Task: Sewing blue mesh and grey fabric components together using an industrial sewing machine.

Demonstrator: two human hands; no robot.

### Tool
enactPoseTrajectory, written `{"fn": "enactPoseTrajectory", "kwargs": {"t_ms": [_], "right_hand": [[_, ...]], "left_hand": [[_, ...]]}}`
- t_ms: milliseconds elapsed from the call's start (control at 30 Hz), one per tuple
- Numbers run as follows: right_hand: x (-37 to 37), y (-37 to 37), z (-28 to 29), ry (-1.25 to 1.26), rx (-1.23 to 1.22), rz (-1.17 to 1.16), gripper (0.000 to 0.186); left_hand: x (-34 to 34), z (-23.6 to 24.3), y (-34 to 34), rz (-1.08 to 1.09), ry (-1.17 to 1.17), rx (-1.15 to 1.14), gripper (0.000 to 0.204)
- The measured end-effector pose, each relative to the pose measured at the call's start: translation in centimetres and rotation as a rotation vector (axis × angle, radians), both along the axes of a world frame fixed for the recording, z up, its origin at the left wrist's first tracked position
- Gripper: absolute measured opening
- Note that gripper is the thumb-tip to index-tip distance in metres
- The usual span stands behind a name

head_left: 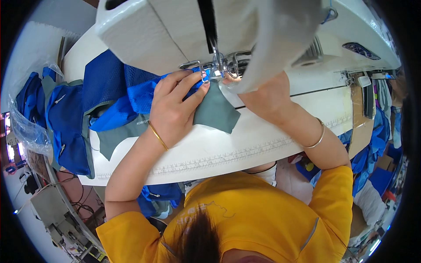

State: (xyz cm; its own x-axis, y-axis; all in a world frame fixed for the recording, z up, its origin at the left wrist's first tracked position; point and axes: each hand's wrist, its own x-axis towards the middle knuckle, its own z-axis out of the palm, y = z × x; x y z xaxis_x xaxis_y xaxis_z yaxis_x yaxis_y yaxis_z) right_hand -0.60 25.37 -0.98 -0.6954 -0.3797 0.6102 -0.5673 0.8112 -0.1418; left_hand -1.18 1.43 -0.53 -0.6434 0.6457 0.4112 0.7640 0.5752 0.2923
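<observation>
left hand [174, 104] palm-down on grey-green fabric [217, 110]

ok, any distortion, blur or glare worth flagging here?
Head view: fisheye bows the long printed ruler strip and blacks out the corners; head view: the smooth, pale curved machine part up close is out of focus and hides part of the bare right hand; head view: small glints on the silver metal presser-foot assembly.

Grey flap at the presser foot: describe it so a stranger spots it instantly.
Find the white machine up top, then its metal foot. Just below, touching the left hand, lies the grey flap. Unlike the grey cloth left of that hand, it shows no lettering.
</observation>
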Motion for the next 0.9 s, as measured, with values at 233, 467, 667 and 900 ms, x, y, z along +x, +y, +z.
{"fn": "enactPoseTrajectory", "kwargs": {"t_ms": [233, 467, 667, 900], "right_hand": [[-0.2, -0.4, -0.4, -0.018, 0.071, -0.017, 0.004], [-0.2, -0.6, -0.1, -0.001, 0.015, 0.000, 0.009], [-0.5, -0.4, 0.2, 0.056, -0.017, 0.005, 0.012], [-0.8, 0.0, -0.4, 0.008, 0.062, -0.037, 0.008]], "left_hand": [[0.1, -0.2, 0.1, 0.020, 0.031, 0.034, 0.040], [0.3, -0.2, 0.4, 0.033, 0.112, 0.009, 0.037], [0.4, -0.2, 0.9, 0.060, 0.067, 0.013, 0.038], [0.3, 0.2, 1.3, 0.105, 0.106, -0.035, 0.037]]}}
